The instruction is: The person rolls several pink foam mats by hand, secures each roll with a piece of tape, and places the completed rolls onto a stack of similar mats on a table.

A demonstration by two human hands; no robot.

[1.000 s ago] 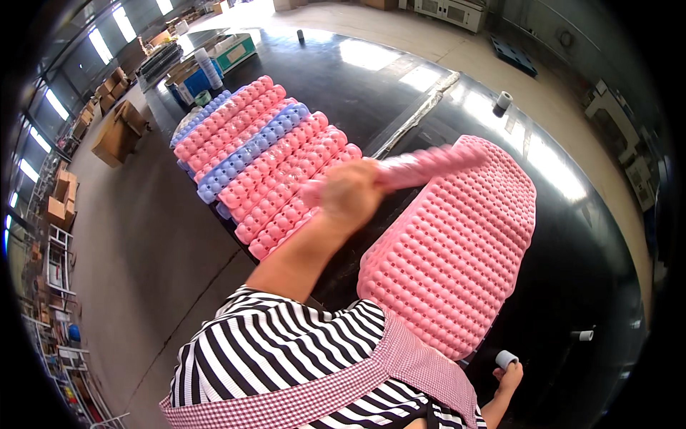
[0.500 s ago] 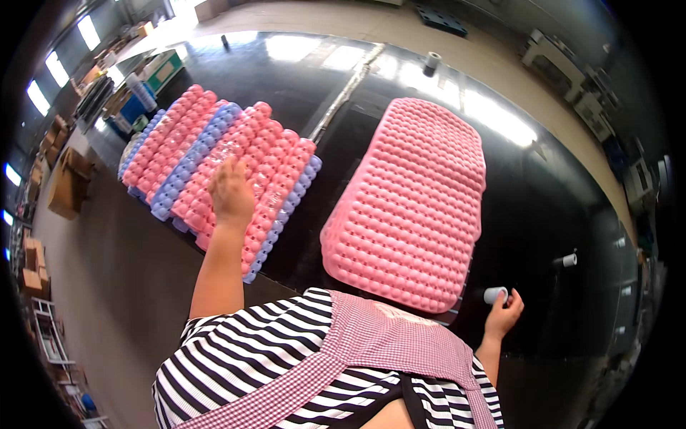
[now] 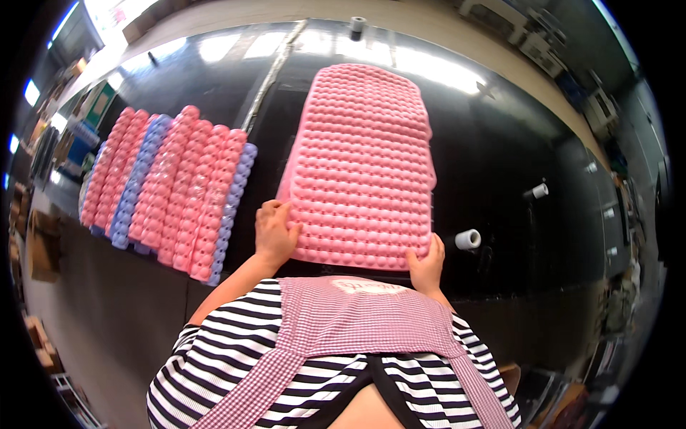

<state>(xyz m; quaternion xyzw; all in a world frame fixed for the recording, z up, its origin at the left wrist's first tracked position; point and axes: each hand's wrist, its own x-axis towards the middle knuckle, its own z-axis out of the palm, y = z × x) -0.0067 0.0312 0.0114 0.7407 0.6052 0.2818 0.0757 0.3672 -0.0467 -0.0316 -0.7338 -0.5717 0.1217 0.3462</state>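
On the black tabletop (image 3: 522,250), a stack of pink bubbled mats (image 3: 361,171) lies flat before the person. The left hand (image 3: 276,232) grips the near left corner; the right hand (image 3: 426,266) grips the near right corner, beside a white roll (image 3: 468,239). Rolled pink and blue mats (image 3: 168,189) lie left. Contents of the green-sided box (image 3: 100,105) beyond them cannot be made out.

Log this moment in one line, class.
left hand: on pink mats, left edge; right hand: on near-right corner; leftward: pink, blue rolls
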